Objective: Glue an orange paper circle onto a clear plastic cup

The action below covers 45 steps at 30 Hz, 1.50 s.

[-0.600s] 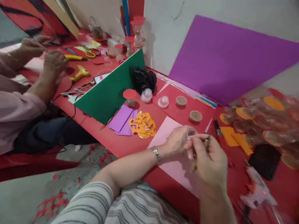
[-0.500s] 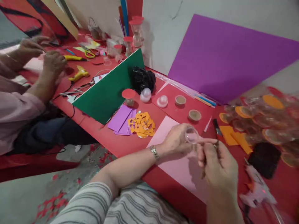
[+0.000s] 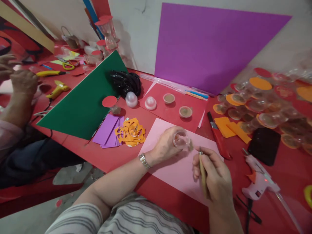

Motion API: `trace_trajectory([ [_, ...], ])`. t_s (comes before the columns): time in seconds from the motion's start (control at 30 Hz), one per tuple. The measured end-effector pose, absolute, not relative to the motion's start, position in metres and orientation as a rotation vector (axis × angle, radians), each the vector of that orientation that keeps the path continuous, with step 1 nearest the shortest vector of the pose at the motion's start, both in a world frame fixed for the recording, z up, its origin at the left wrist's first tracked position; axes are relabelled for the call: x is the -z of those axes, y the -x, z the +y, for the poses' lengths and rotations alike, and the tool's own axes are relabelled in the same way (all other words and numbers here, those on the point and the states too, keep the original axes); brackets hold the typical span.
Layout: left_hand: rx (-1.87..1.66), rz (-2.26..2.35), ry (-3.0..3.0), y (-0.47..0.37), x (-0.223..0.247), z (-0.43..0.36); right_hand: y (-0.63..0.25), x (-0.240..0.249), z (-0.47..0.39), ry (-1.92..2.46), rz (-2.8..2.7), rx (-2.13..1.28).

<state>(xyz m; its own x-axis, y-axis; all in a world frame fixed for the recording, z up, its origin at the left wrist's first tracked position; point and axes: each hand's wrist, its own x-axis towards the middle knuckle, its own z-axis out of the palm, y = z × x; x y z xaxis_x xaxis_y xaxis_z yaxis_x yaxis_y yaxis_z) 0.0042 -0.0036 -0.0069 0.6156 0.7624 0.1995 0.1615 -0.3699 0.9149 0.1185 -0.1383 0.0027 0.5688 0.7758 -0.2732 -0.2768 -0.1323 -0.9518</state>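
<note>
My left hand (image 3: 166,143), with a metal watch at the wrist, grips a small clear plastic cup (image 3: 180,139) by its side, its round opening turned up toward me. A little to the right, my right hand (image 3: 217,174) is closed around an awl-like tool (image 3: 202,170) with a wooden handle and a thin metal tip pointing away from me. The tip is apart from the cup. Both hands are above a pink sheet (image 3: 156,131) on the red table.
Two cups of brownish filling (image 3: 185,112) and two clear domed pieces (image 3: 150,103) stand behind. Orange scraps (image 3: 131,131), purple cards (image 3: 107,130) and a green board (image 3: 83,100) lie left. At right are a red cutter (image 3: 220,139), a glue gun (image 3: 259,177) and a co-worker's hand (image 3: 24,83) far left.
My right hand has drawn back from the cup, so the tool and the cup now stand apart. The whole view has swung to the right.
</note>
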Motion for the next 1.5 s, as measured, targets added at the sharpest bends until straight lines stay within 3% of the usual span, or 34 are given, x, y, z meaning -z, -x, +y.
trace_trajectory([
  [0.73, -0.577, 0.777, -2.179, -0.014, 0.0, -0.007, -0.114, 0.005, -0.121, 1.563, -0.445, -0.954],
  [1.5, -0.647, 0.73, -2.17, -0.015, 0.005, -0.009, -0.105, -0.007, -0.119, 1.601, -0.401, -0.908],
])
